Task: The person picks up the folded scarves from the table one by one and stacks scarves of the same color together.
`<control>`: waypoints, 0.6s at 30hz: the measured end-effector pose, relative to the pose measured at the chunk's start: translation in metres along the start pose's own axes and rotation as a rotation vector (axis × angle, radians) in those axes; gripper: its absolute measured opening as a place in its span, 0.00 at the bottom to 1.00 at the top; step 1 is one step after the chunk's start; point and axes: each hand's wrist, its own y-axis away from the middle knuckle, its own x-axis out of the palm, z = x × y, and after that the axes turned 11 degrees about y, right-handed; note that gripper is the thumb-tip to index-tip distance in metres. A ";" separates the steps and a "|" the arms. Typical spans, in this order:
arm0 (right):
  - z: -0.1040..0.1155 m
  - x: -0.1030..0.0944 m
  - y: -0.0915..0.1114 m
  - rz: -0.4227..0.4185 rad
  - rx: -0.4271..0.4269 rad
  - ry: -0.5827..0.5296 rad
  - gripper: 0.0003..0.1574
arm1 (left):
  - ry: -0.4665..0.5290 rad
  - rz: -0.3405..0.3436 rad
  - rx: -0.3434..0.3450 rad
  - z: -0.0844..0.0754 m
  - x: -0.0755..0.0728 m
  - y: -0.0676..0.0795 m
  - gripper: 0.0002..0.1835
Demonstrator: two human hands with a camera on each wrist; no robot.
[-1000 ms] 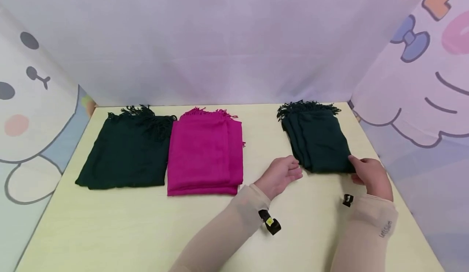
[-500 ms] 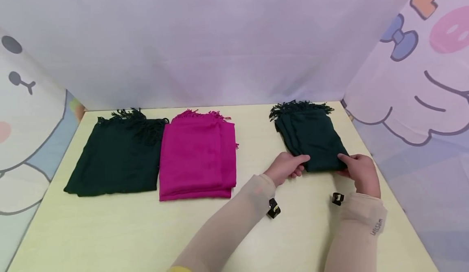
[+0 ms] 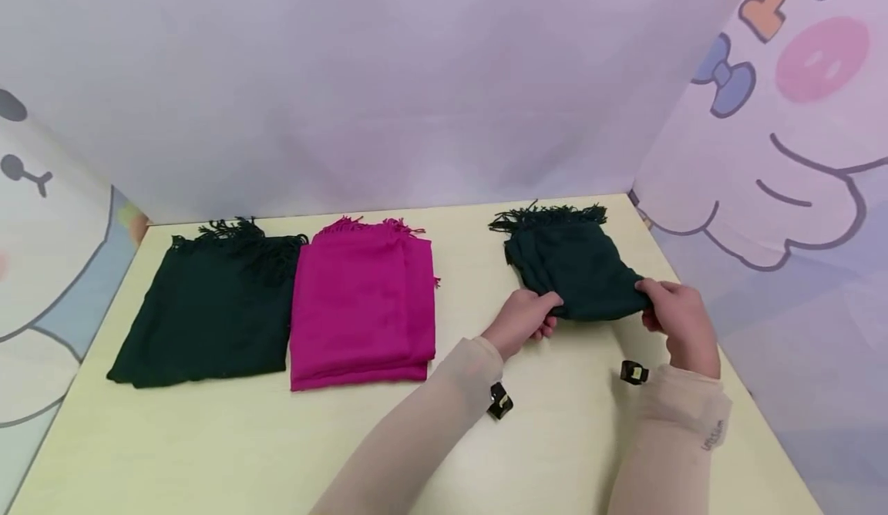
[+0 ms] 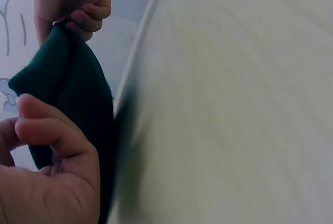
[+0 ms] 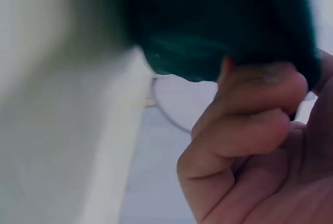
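A folded dark green scarf (image 3: 579, 268) with a fringe along its far edge lies at the right of the table. My left hand (image 3: 522, 321) pinches its near left corner, thumb on top. At the near right corner my right hand (image 3: 681, 322) grips the cloth between thumb and fingers. The near edge is lifted off the table, and in the left wrist view the scarf (image 4: 78, 78) stretches between both hands. Curled fingers of the right hand (image 5: 244, 130) show under the cloth in the right wrist view.
Left of the hands lies a folded magenta scarf (image 3: 361, 307), beside another folded dark green scarf (image 3: 208, 314) farther left. All rest on a pale yellow table (image 3: 229, 445). A white curtain (image 3: 388, 75) hangs behind, with cartoon-printed cloth at both sides.
My left hand has come to the right scarf's near left corner and taken hold of it. Both hands have raised the near edge slightly. The head view has shifted to the right.
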 end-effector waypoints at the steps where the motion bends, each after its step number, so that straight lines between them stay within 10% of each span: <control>1: 0.003 -0.001 0.001 -0.006 -0.007 -0.001 0.22 | 0.003 0.010 0.007 -0.003 -0.002 0.002 0.17; 11: 0.003 0.005 -0.002 0.060 -0.092 0.106 0.33 | 0.033 0.067 -0.028 0.003 -0.013 0.007 0.14; 18: 0.015 0.002 0.008 -0.042 0.046 0.169 0.27 | -0.070 0.075 -0.016 -0.001 -0.021 0.021 0.19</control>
